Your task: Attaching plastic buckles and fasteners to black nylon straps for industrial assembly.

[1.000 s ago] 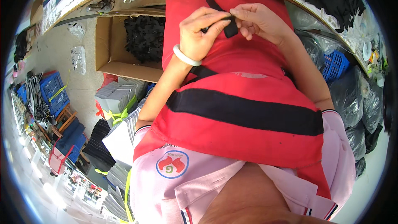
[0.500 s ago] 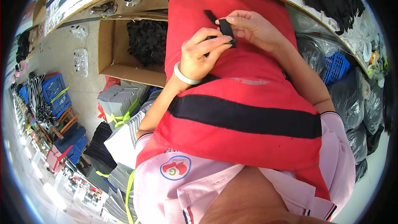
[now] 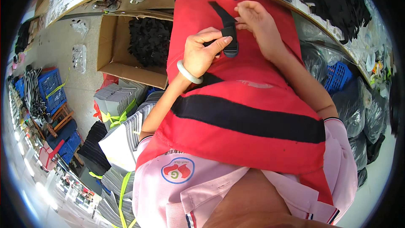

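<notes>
My left hand (image 3: 201, 52) is closed on a black webbing strap (image 3: 223, 14), its thumb pressed on the folded part. A black plastic buckle (image 3: 231, 50) hangs at the strap's lower end, just beyond the thumb. The strap's loose tail points up and away over the red apron (image 3: 198, 12) on my lap. Beside the strap, on its right, my right hand (image 3: 260, 23) has its fingers loosely bent and apart, with nothing visible in them. Its lower fingertips are close to the strap's edge; whether they touch it I cannot tell.
A cardboard box (image 3: 112, 46) of black pieces stands left of my lap. Below it lie bundled grey sheets (image 3: 116, 97) tied with yellow-green strips. A worktable (image 3: 308, 21) curves across the far side, bearing black straps (image 3: 333, 4). Plastic bags (image 3: 350, 109) and a blue basket (image 3: 337, 76) are at right.
My right hand has come off the strap and moved slightly up and right. The left hand keeps hold; the strap is now stretched out longer, with its buckle showing below the thumb.
</notes>
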A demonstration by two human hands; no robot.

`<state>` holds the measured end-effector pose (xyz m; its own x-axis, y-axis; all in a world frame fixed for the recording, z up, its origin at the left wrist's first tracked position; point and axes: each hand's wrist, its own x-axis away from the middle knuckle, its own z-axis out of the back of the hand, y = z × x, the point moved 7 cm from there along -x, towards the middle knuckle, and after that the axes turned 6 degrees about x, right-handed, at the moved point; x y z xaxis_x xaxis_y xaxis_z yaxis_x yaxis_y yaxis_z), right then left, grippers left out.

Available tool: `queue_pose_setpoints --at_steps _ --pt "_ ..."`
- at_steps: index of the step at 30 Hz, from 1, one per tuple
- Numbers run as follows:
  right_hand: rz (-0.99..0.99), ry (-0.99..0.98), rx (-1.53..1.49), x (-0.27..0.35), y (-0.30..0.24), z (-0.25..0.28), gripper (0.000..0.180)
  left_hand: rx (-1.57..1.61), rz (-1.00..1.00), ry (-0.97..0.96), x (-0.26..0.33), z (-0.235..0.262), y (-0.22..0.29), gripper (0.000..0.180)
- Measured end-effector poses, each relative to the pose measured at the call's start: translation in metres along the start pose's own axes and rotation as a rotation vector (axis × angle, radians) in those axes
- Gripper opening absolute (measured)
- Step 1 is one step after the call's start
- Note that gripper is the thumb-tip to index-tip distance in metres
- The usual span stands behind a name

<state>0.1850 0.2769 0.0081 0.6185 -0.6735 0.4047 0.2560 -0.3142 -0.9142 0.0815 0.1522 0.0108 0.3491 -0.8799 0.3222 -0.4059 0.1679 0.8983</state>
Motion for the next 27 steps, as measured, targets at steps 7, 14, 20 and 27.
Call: queue_pose_setpoints --at_steps 7,14,20,27 --pt "-0.082 -0.45 -0.387 -0.014 0.011 -0.026 0.044 -0.147 -0.122 -0.095 0.001 -0.003 -0.003 0.008" --pt "0.237 0.039 -0.127 -0.011 -0.058 0.004 0.034 -0.057 -0.108 -0.082 -0.001 0.004 0.006 0.007" --pt "0.612 -0.048 0.503 -0.028 -0.066 0.055 0.022 -0.049 -0.047 -0.029 0.003 0.012 -0.003 0.006" --pt "0.348 -0.206 0.49 0.019 -0.037 -0.009 0.018 -0.127 -0.275 -0.087 0.0 0.003 0.01 0.003"
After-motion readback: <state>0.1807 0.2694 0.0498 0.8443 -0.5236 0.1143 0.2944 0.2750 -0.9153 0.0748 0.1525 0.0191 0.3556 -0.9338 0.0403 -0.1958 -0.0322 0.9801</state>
